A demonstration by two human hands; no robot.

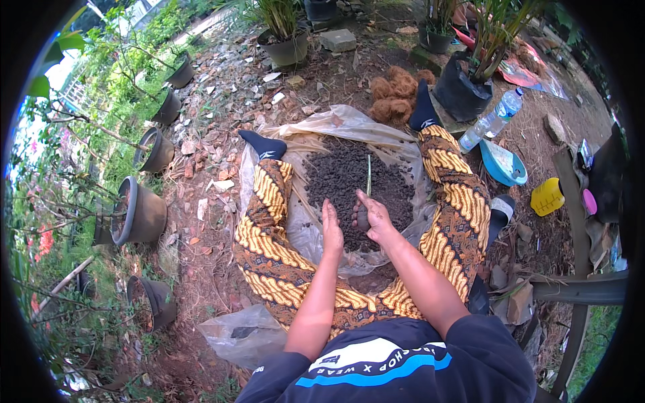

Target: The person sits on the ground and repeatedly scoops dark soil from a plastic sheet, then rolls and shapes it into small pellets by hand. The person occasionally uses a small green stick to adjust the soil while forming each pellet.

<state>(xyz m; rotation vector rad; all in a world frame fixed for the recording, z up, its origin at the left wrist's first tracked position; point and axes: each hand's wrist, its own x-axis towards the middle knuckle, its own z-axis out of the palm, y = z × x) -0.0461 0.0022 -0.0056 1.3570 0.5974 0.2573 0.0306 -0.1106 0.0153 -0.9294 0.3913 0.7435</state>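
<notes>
My right hand [378,217] is curled around the lower end of a slender green stem cutting [369,174], which points away from me. A dark lump [363,220], seemingly soil, shows between its thumb and fingers. Beside it, my left hand [332,230] is held flat with the fingers extended, its palm turned toward the right hand and nothing in it. Both hands are over a heap of dark crumbly soil [335,169]. The soil lies on a crumpled clear plastic sheet [322,123] between my outstretched legs in batik trousers [448,201].
Brown fibre clumps [393,95] lie beyond the sheet. To the right are water bottles [491,121], a blue scoop-like container [503,163] and a yellow container [547,197]. Potted plants [146,211] line the left. A plastic bag [247,335] lies near my left hip. Part of another person [461,14] shows far back.
</notes>
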